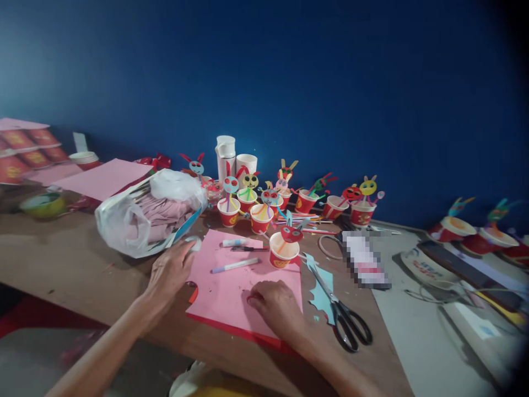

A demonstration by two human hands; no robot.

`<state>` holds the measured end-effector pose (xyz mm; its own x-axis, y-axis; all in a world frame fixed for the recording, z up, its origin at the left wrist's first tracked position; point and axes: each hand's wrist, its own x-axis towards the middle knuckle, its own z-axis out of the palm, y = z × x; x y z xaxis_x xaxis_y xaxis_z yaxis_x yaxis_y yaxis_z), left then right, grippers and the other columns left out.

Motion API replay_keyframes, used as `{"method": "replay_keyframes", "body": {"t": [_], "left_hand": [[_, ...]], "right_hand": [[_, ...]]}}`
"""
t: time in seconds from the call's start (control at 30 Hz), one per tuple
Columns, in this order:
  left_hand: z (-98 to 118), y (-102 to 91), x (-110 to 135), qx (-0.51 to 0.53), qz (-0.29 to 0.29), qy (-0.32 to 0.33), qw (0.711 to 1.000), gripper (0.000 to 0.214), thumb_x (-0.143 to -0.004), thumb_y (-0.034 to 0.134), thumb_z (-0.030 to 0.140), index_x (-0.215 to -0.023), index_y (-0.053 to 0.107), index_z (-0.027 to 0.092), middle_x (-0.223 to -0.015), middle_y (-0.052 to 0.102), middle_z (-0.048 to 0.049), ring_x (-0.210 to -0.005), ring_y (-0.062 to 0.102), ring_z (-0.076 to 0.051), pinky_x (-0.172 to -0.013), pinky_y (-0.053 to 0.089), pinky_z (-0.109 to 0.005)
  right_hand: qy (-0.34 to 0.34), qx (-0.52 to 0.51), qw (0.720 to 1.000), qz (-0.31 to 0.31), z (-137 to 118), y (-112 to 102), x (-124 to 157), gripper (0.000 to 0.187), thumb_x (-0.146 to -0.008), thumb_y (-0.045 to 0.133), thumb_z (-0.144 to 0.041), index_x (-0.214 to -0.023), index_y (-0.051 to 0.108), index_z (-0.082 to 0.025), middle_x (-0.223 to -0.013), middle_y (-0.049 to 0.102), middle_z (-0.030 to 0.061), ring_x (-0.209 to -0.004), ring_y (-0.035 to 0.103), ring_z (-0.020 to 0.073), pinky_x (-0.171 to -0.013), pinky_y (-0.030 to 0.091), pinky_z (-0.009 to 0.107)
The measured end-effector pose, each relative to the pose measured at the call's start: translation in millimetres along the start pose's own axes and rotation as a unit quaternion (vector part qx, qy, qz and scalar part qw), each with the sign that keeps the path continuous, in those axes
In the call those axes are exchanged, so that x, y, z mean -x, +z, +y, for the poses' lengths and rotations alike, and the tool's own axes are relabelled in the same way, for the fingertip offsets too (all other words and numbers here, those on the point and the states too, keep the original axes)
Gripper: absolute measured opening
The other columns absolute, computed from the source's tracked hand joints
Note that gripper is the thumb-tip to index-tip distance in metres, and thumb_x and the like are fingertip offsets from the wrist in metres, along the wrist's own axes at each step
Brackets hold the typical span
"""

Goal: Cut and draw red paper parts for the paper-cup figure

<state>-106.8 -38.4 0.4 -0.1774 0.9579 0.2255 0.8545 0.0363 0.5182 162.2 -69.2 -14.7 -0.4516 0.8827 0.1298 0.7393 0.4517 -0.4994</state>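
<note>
A pink paper sheet (231, 286) lies on the wooden table (61, 259) over a red sheet (231, 329). My left hand (171, 270) rests at the sheet's left edge, fingers curled round a small white object (193, 242) beside a plastic bag (144, 218). My right hand (275, 306) lies on the pink sheet's near right part, fingers bent and pressed to the paper, pinching something small I cannot make out. Two pens (235, 265) and a glue stick (233, 242) lie on the sheet. A red paper cup (283, 251) with a bunny figure stands at its far right corner.
Black-handled scissors (343, 314) lie on a light blue paper scrap (322, 295) right of my hand. Several red cups with paper bunny figures (264, 207) stand along the blue wall, with white cups (247, 163) behind. Pink sheets (103, 177) and stacked cups lie far left.
</note>
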Motion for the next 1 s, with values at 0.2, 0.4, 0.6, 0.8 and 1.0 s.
{"method": "replay_keyframes", "body": {"t": [0.2,0.4,0.6,0.8,1.0], "left_hand": [[54.2,-9.8,39.0,0.623,-0.091,-0.132,0.765,0.032,-0.072,0.067,0.039,-0.096,0.063,0.019,-0.065,0.055,0.0018,-0.05,0.042,-0.008,-0.049,0.04,-0.021],[88.0,22.7,47.5,0.755,-0.184,-0.255,0.576,0.017,-0.072,0.071,0.028,-0.073,0.062,0.014,-0.06,0.053,0.0032,-0.045,0.037,-0.004,-0.042,0.035,-0.017],[102.5,34.9,55.2,0.757,-0.253,-0.303,0.521,0.017,-0.079,0.064,0.03,-0.081,0.062,0.013,-0.061,0.057,0.0012,-0.045,0.042,-0.005,-0.042,0.036,-0.019],[114.0,39.9,63.5,0.726,-0.267,-0.311,0.553,0.021,-0.075,0.067,0.034,-0.08,0.062,0.014,-0.058,0.057,0.0001,-0.047,0.049,-0.009,-0.042,0.039,-0.02],[112.5,40.7,62.9,0.714,-0.278,-0.231,0.6,0.026,-0.071,0.07,0.034,-0.09,0.065,0.017,-0.067,0.062,-0.0034,-0.054,0.058,-0.015,-0.046,0.046,-0.025]], "right_hand": [[-0.061,0.054,0.993,0.086,11.6,-1.5,8.5,0.019,-0.089,0.048,-0.021,-0.087,0.067,-0.019,-0.08,0.067,0.0087,-0.078,0.059,0.0224,-0.07,0.034,0.033],[0.053,-0.206,0.966,0.146,15.4,-16.9,10.7,0.021,-0.087,0.051,-0.031,-0.073,0.061,-0.019,-0.069,0.062,0.0031,-0.066,0.054,0.0169,-0.064,0.039,0.028],[0.117,-0.52,0.842,0.087,14.9,-21.5,7.4,0.021,-0.082,0.059,-0.039,-0.086,0.065,-0.019,-0.076,0.064,0.0023,-0.071,0.058,0.0154,-0.068,0.044,0.027],[0.091,-0.644,0.759,0.009,7.8,-27.7,11.4,0.02,-0.076,0.068,-0.032,-0.092,0.066,-0.021,-0.086,0.065,0.002,-0.081,0.058,0.0155,-0.08,0.043,0.029],[0.093,-0.673,0.733,-0.028,12.5,-30.9,11.8,0.02,-0.066,0.073,-0.032,-0.08,0.066,-0.019,-0.076,0.06,-0.0005,-0.072,0.054,0.0149,-0.075,0.042,0.028]]}}
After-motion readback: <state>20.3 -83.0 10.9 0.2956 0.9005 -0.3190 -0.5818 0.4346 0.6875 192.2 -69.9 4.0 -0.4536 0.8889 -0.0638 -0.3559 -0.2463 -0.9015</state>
